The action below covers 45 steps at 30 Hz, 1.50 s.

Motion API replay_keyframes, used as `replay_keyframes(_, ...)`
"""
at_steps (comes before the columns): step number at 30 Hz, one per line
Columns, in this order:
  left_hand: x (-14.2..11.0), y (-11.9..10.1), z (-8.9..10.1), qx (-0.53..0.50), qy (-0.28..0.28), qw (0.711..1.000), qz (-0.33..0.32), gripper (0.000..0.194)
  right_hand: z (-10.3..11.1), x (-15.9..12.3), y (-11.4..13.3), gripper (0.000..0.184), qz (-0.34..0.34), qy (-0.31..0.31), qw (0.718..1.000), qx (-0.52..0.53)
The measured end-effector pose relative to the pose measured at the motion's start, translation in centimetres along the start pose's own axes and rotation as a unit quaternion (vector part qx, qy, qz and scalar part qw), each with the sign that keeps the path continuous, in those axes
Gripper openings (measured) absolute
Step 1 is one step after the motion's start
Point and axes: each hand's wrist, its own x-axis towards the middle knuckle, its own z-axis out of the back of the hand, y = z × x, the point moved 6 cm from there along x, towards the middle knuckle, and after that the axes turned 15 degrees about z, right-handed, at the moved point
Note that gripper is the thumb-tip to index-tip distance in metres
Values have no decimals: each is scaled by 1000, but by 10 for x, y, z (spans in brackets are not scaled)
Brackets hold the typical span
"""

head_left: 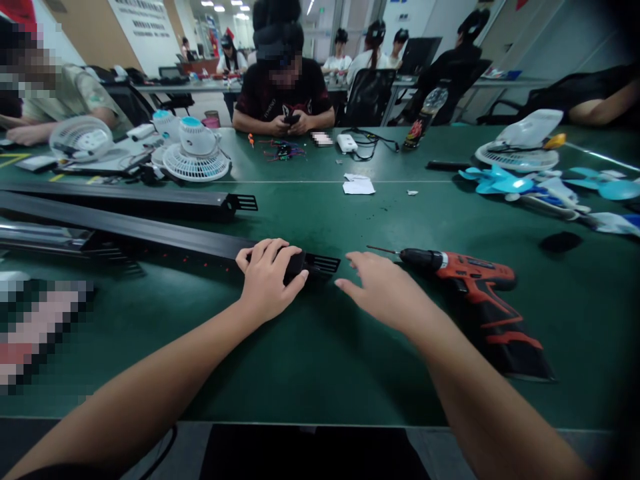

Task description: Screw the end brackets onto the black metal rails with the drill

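Observation:
A long black metal bar (195, 237) runs across the table from the left edge. My left hand (267, 280) is wrapped over its right end, fingers on the far side and thumb on the near side. Past that hand, a slotted black end piece (323, 264) sticks out. My right hand (377, 287) hovers just right of the end piece, holding nothing, its fingers stretched and thumb apart. Beside it a red and black cordless drill (475, 273) lies on its side, its thin bit pointing left behind my right fingers.
Another black bar (190, 203) lies behind, and a shiny tube (45, 237) is at left. White fans (195, 150), blue fan blades (495, 180), a paper scrap (359, 185) and a bottle (420, 123) stand farther back on the green table (310, 373). A person (285, 87) sits opposite.

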Motion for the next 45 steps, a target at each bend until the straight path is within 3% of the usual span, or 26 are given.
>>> replay_keyframes(5, 0, 1, -1, -1, -6, 1000, -8, 27, -28, 34, 7, 11, 13, -1, 999, 53)
replay_keyframes(16, -1, 7, -4, 19, 13, 1000, -18, 41, -40, 37, -10, 17, 24, -87, 993, 78)
replay_keyframes(19, -6, 5, 8, 3, -21, 1000, -11, 41, -37, 37, -11, 16, 22, -118, 989, 90)
replay_keyframes(22, -17, 3, 36, -85, -110, 989, 50, 18, -32, 36, -10, 15, 19, -148, 982, 118)
replay_keyframes(23, -22, 2, 41, -136, -108, 982, 74, 17, -31, 36, -10, 15, 21, -155, 980, 126)
replay_keyframes(24, -24, 2, 40, -198, -60, 973, 105, 26, -30, 36, -10, 15, 22, -161, 978, 132)
replay_keyframes(26, -31, 4, 23, -305, 94, 923, 214, 45, -27, 36, -9, 15, 24, -175, 974, 142)
replay_keyframes(29, -46, 8, -5, -422, 261, 779, 383, 46, -24, 35, -8, 15, 25, -203, 966, 155)
replay_keyframes(32, -52, 13, -19, -509, 300, 645, 485, 33, -20, 35, -8, 15, 28, -236, 958, 161)
replay_keyframes(35, -45, 18, -23, -603, 277, 555, 501, 33, -17, 35, -7, 14, 27, -252, 953, 167)
replay_keyframes(37, -36, 24, -24, -650, 246, 530, 485, 33, -16, 34, -7, 14, 24, -251, 952, 173)
replay_keyframes(41, -20, 45, -24, -691, 148, 523, 477, 33, -18, 33, -9, 16, 16, -241, 954, 180)
replay_keyframes(45, -13, 50, -25, -703, 145, 529, 452, 42, -20, 32, -11, 17, 13, -238, 952, 194)
